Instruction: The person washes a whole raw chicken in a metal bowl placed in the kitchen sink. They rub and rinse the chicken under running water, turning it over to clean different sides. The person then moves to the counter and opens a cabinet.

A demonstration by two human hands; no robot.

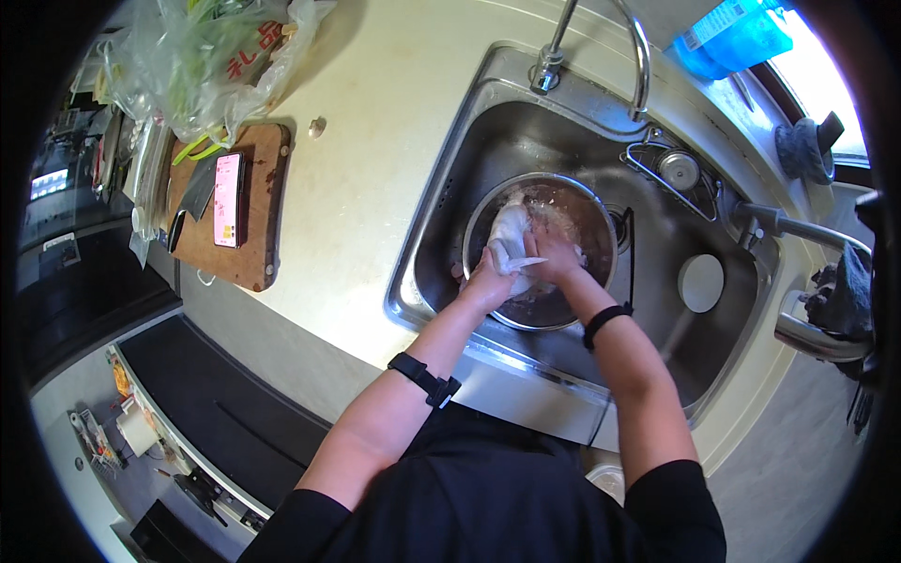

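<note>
A round stainless steel basin (pixel 611 253) with water in it stands in the metal sink (pixel 450 190). In the basin lies a pale, whitish piece of raw poultry or similar meat (pixel 508 229), partly covered by my hands. My left hand (pixel 487 283) grips its near left side, where a thin white flap or tip sticks out to the right. My right hand (pixel 552 252) is in the basin against the right side of the piece; its fingertips are partly hidden by water and blur, so its hold cannot be made out.
Above the sink rises a chrome faucet (pixel 640 63). A wire corner rack (pixel 665 176) and a white oval disc (pixel 701 283) are on the sink's right. Left on the counter, a wooden cutting board (pixel 264 204) bears a knife (pixel 199 186) and a phone (pixel 227 200), beside plastic bags (pixel 190 77).
</note>
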